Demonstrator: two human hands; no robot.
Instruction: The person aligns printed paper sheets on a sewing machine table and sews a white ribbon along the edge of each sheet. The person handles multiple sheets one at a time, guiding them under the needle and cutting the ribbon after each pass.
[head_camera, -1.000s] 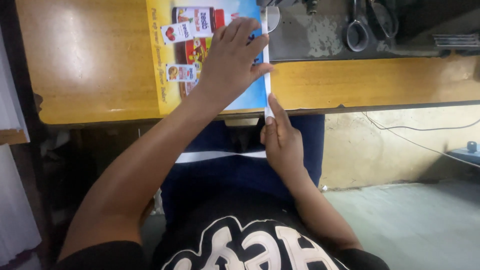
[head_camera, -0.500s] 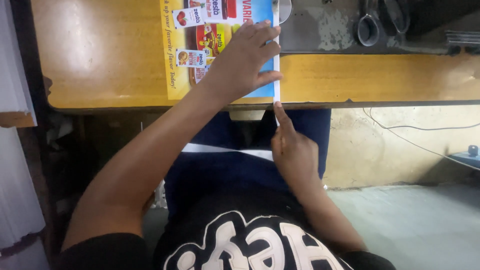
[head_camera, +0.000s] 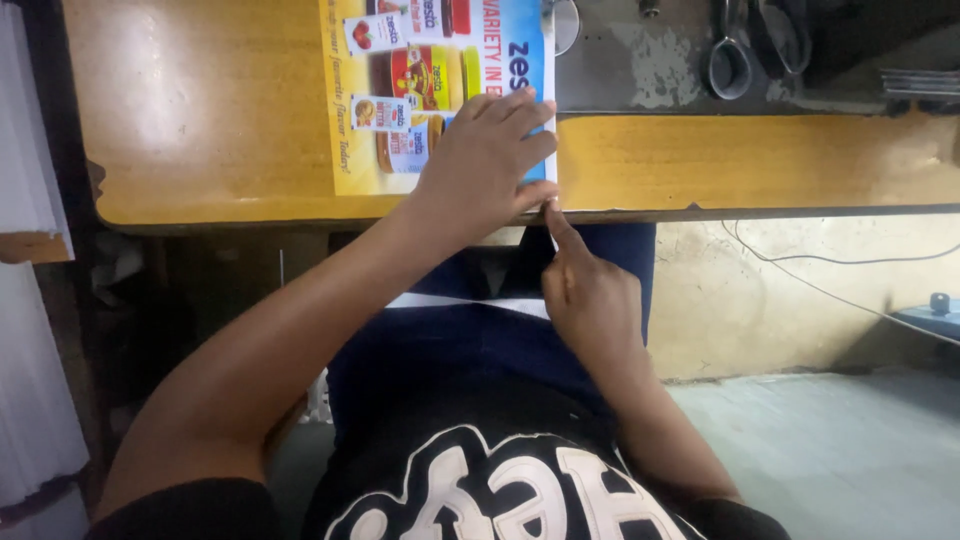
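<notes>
A glossy printed sheet (head_camera: 400, 90), yellow and blue with pictures of jars, lies flat on the wooden table (head_camera: 200, 110) with its lower right corner at the table's front edge. My left hand (head_camera: 485, 160) rests palm down on that corner, fingers spread and pointing right. My right hand (head_camera: 590, 295) is below the table's edge over my lap, its index finger stretched up and touching the sheet's corner right at the table's edge; the other fingers are curled.
Scissors (head_camera: 728, 55) lie on a grey surface (head_camera: 640, 70) behind the table at the top right, beside other dark metal tools. A thin cable (head_camera: 840, 270) runs along the wall at the right. White cloth (head_camera: 30, 380) hangs at the left.
The view has shifted, so the sheet and table sit further right and lower in frame. My right index finger has slid down the sheet's right edge to its bottom corner. My left hand stays pressed on it.
</notes>
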